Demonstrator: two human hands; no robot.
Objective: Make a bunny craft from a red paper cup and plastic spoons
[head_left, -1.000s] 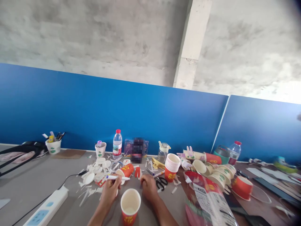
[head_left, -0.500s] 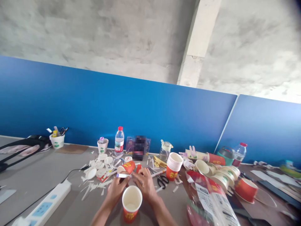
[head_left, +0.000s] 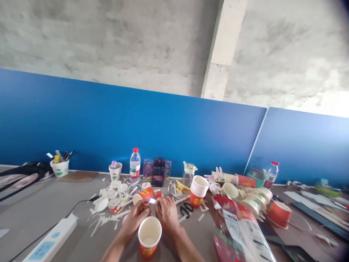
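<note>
My left hand (head_left: 135, 218) is closed, its fingertips around a small white tube with a purple end (head_left: 151, 200), possibly a glue stick; most of it is hidden. Close beside it, my right hand (head_left: 167, 214) has its fingers curled in towards the tube; whatever they pinch is hidden. Between my forearms an open red paper cup (head_left: 149, 238) stands upright, its inside pale. Just beyond my left hand another red paper cup (head_left: 144, 195) lies on its side.
White paper scraps and discs (head_left: 109, 200) litter the left. A cup stack (head_left: 199, 191), black scissors (head_left: 187, 210) and a plastic bag (head_left: 240, 229) lie right, before more cups (head_left: 252, 203). A water bottle (head_left: 135, 165) stands behind; a power strip (head_left: 51, 238) lies front left.
The white tube has turned and now shows only a short piece between my hands. My right fingers have curled in more. The view has shifted slightly right.
</note>
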